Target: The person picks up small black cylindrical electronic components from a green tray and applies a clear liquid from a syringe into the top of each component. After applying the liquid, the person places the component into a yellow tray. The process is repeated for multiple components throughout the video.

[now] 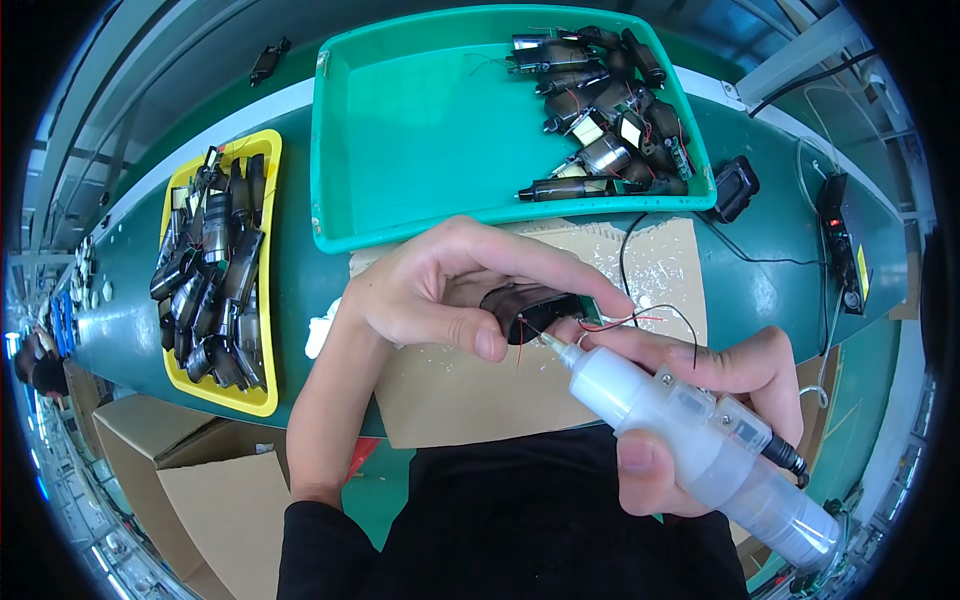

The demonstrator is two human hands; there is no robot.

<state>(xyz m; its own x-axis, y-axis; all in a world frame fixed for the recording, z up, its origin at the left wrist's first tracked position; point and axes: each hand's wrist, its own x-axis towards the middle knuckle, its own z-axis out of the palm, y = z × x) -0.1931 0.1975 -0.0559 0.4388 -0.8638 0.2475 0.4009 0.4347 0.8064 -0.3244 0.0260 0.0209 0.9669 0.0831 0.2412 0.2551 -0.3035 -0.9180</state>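
My left hand [440, 290] curls around a dark, smoky plastic housing [520, 302], its open end turned toward the right. Thin red and black wires [690, 325] trail from the housing past the fingertips. In my right hand [735, 375] is a white, partly see-through electric screwdriver [675, 420] with a plug on its side. Its thin tip points up and left and meets the edge of the housing's open end. Exactly what the tip touches is too small to tell.
A cardboard sheet [430, 400] lies beneath my hands. Behind it stands a green tray [400, 130] with dark housings heaped on its right side. A yellow tray [258, 400] full of similar parts is at left. A black power box [840, 240] with cables sits at right.
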